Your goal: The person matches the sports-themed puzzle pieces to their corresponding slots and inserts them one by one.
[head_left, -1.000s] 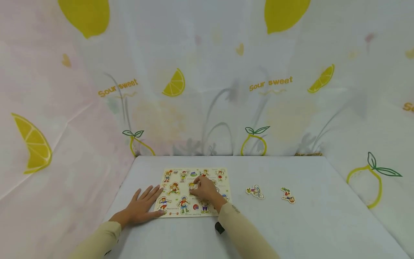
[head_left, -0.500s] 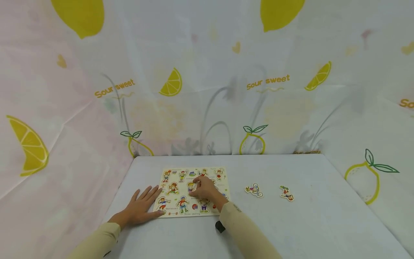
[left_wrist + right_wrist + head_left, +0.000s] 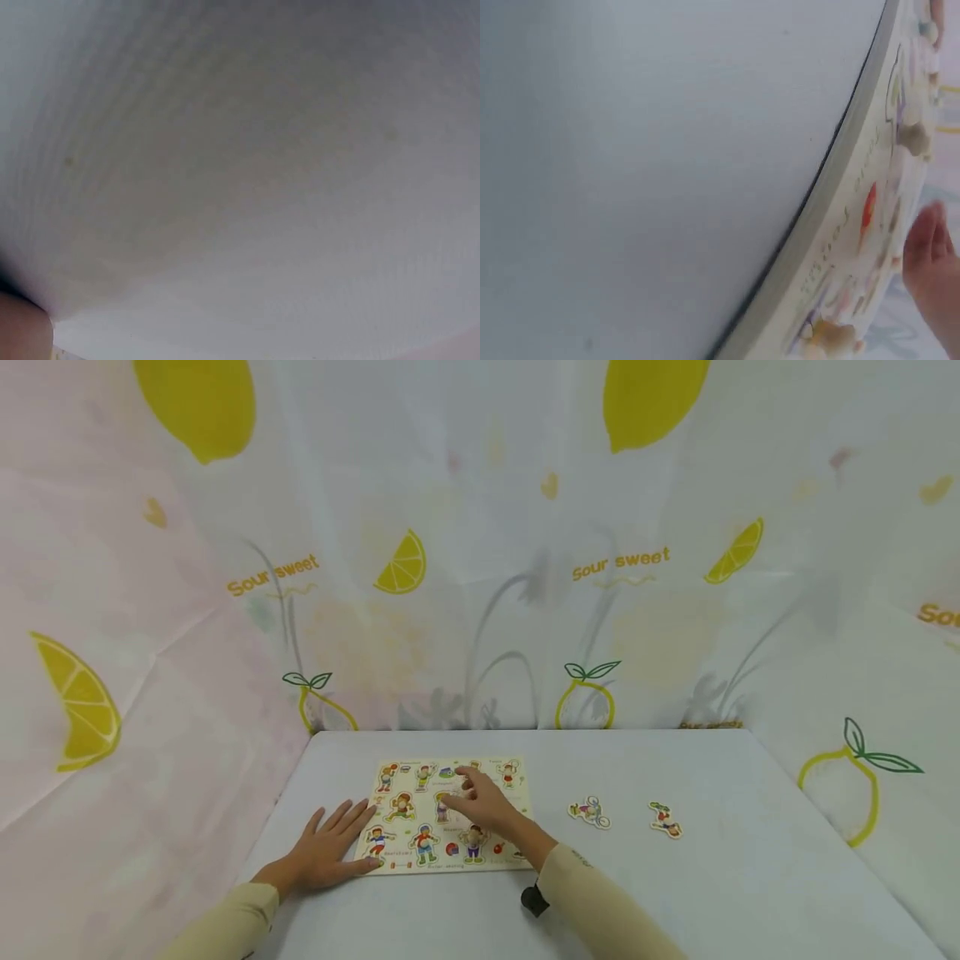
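Note:
A cream puzzle board (image 3: 491, 864) printed with sport figures lies on the white table, most figures carrying a small round knob. My left hand (image 3: 326, 847) rests flat beside it, fingers spread, fingertips and thumb at its left edge. Above the middle of the board is my right hand (image 3: 487, 802), thumb and index finger apart with nothing between them. Its thumb tip is close to a figure piece (image 3: 441, 812) in the middle row. In the right wrist view the right hand (image 3: 934, 262) shows past the board's edge, over the knobs.
Two loose pieces lie on the table to the right of the board: a cyclist (image 3: 589, 812) and, farther right, another small figure (image 3: 665, 820). A lemon-print cloth (image 3: 465, 643) walls the back and sides. A black wrist camera (image 3: 534, 900) hangs under the right sleeve.
My right thumb and index finger have spread apart, and the hand has drawn slightly back from the middle-row figure, uncovering more of it. The left hand stays in place.

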Demonstrator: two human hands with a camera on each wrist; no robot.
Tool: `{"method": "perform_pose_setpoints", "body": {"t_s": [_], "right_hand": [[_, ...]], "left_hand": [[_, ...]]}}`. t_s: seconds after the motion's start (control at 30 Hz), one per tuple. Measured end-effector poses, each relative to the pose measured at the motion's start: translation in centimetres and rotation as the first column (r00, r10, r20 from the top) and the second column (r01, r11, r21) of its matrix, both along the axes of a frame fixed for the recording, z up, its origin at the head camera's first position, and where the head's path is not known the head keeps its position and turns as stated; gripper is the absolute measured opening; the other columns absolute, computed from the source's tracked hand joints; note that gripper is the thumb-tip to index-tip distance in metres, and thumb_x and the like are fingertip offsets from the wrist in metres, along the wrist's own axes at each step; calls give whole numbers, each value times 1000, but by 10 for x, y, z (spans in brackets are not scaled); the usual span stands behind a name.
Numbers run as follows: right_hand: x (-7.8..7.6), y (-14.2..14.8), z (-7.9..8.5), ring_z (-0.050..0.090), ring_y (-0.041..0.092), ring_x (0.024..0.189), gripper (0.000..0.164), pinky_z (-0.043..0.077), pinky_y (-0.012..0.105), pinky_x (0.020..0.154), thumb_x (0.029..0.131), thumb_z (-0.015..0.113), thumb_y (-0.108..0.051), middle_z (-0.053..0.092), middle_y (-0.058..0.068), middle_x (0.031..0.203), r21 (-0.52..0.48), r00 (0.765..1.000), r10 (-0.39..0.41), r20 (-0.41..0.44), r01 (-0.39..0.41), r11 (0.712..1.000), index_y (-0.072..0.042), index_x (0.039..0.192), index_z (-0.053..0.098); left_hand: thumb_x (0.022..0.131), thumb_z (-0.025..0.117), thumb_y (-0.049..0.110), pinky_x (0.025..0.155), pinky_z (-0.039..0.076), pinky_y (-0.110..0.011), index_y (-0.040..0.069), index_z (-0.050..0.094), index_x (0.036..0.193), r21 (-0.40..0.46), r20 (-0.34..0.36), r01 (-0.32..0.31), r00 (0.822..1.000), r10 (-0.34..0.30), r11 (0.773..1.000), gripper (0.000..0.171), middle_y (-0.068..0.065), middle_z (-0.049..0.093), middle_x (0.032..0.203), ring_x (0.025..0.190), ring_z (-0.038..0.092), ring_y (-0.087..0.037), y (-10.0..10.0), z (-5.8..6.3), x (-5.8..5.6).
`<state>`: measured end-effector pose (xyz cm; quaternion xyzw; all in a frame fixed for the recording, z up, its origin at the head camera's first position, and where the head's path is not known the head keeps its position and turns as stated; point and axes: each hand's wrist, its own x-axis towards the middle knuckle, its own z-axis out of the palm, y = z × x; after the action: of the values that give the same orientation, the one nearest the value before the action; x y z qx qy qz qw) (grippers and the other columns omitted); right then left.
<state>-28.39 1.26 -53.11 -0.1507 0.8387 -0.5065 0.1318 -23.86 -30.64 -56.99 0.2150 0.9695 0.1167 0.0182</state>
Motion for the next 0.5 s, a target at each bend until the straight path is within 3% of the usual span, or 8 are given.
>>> {"method": "perform_pose_setpoints", "body": {"t_s": [0.1,0.23,0.37,0.5], "right_hand": [[7,7,6,44,33,135,77,47,56,99,92,63,-52,33,14,155,109,984,51,-170,-32,994,-24,155,30],[15,27,11,30,36,147,85,33,66,109,90,58,-60,10,9,166,339,908,160,-387,-21,941,-33,159,16],[21,57,6,16,39,151,89,20,67,116,91,54,-63,-8,12,167,495,833,250,-493,32,868,-28,160,11],[20,80,0,11,38,153,86,14,63,119,93,50,-63,-9,15,167,602,791,318,-522,77,795,-25,160,12]], "left_hand": [[88,50,72,115,9,-70,13,33,155,-15,12,-14,1000,14,1000,91,-10,31,162,149,23,-40,2,-1,4],[88,51,71,114,11,-70,14,33,155,-16,2,-8,1000,8,1000,90,-10,32,161,149,25,-40,4,-3,7],[89,49,72,115,12,-70,15,32,156,-29,-1,4,1000,-4,1000,90,-9,31,162,149,25,-39,5,-2,7],[88,52,70,114,12,-70,14,34,155,-20,-21,-10,1000,9,1000,89,-10,33,161,148,26,-40,1,4,6]]}}
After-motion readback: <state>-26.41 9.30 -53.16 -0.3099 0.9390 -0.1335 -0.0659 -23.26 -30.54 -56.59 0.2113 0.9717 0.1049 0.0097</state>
